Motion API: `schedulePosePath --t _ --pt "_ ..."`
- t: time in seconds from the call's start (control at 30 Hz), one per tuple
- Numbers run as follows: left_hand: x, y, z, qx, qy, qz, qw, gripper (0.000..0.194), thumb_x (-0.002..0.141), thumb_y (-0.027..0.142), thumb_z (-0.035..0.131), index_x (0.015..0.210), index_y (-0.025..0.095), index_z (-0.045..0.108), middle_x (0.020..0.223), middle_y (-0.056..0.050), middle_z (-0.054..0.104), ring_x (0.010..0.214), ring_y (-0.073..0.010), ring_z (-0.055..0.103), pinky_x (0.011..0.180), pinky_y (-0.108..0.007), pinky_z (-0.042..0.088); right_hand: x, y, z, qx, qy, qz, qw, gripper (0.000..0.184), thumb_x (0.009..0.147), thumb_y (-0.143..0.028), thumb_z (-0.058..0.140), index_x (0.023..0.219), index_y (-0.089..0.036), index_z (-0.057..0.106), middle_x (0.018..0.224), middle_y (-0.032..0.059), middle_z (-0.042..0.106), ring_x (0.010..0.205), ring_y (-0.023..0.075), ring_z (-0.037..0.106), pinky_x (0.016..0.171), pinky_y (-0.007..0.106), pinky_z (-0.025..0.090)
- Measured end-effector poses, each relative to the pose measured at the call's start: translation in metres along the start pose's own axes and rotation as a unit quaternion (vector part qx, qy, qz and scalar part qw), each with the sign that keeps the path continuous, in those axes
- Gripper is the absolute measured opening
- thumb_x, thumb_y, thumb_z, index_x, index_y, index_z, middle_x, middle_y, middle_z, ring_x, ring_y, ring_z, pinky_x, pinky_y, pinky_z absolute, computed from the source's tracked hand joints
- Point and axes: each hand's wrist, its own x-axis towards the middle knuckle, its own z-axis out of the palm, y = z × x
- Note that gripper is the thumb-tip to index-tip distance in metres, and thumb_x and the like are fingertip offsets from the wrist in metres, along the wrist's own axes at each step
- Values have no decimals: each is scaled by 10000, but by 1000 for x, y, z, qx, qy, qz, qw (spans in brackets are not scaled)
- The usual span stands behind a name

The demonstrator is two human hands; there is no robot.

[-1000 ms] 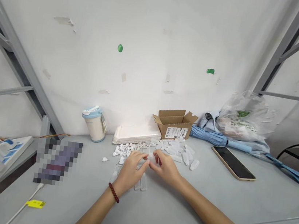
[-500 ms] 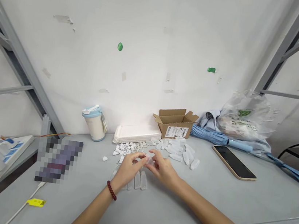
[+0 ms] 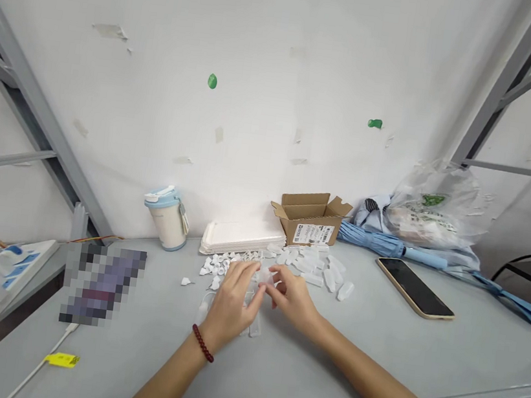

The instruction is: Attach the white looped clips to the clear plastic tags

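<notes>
My left hand (image 3: 232, 305), with a dark red bead bracelet at the wrist, and my right hand (image 3: 294, 297) meet over the grey table (image 3: 371, 363). Between their fingertips they pinch a small translucent plastic bottle (image 3: 265, 277). Under my left hand lie a few finished bottles (image 3: 254, 327) side by side, partly hidden. Behind the hands are a heap of small white caps (image 3: 220, 263) and a scatter of translucent bottles (image 3: 322, 268).
At the back stand a blue-lidded cup (image 3: 168, 217), a stack of white trays (image 3: 241, 238) and an open cardboard box (image 3: 310, 218). To the right lie a phone (image 3: 414, 288), a folded blue umbrella (image 3: 387, 244) and a plastic bag (image 3: 433, 208). A cable with a yellow tag (image 3: 61, 359) is at left.
Both hands stayed joined over the same spot, working the small bottle between the fingertips. My left hand has shifted slightly forward and now covers more of the lying bottles.
</notes>
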Motion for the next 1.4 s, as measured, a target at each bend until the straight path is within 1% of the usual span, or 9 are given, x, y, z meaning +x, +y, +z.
schedulePosePath --t 0.1,0.23,0.43,0.63,0.83,0.97,1.07,1.27,1.4 --pt "-1 4 1 18 -3 34 999 378 844 159 472 1219 178 427 1126 -116 546 1093 -235 489 923 -408 438 1 -1 -1 43 14 39 998 311 785 -445 557 924 -196 434 699 -41 519 359 71 474 375 214 341" --pt "-2 5 2 23 -4 37 999 396 849 200 493 1234 191 398 1138 -123 544 1107 -255 488 925 -448 435 2 -3 -1 78 27 77 994 346 740 -464 608 814 -205 391 640 -74 467 302 57 422 319 203 260" --pt "-2 2 3 25 -95 52 994 567 760 241 648 1260 213 384 1194 -104 548 1206 -303 409 957 -510 399 2 -6 -1 117 14 96 988 350 727 -444 624 740 -214 361 511 -96 455 310 86 450 324 195 266" --pt "-1 3 4 8 -113 16 993 465 742 207 642 1174 225 472 1125 -88 581 1168 -309 428 925 -517 395 3 -6 -2 133 -13 110 985 343 716 -424 629 711 -218 354 445 -100 470 302 97 452 330 193 254" --pt "2 6 -3 -64 -181 -51 980 524 618 265 750 1092 228 529 1029 -52 600 1040 -274 470 854 -430 442 7 0 -12 56 -97 100 989 376 693 -481 654 635 -190 423 453 -74 478 330 72 417 346 194 246" --pt "3 6 -9 -101 -255 -50 960 454 612 282 743 1034 241 580 1000 -32 607 1009 -261 471 838 -391 440 7 0 -21 8 -173 98 980 399 769 -505 559 575 -167 474 541 -10 598 365 71 421 383 210 294" --pt "2 6 -10 -108 -283 -48 952 417 605 292 746 992 242 598 992 -30 606 1002 -261 471 836 -383 433 7 -1 -27 -7 -215 94 972 399 802 -481 518 570 -156 516 575 7 635 392 73 425 412 212 322" --pt "-2 4 -9 -82 -298 -84 947 519 557 286 779 1030 218 577 1031 -51 580 1024 -271 466 810 -369 447 8 3 -34 -1 -258 100 961 271 731 -415 619 773 -149 647 657 7 642 501 99 488 468 213 379" --pt "-3 4 -8 -67 -311 -98 943 547 569 318 773 1066 210 573 984 -54 576 993 -268 482 791 -366 449 9 5 -37 -26 -285 80 955 367 608 -377 737 893 -158 662 705 2 647 608 126 539 552 225 409"
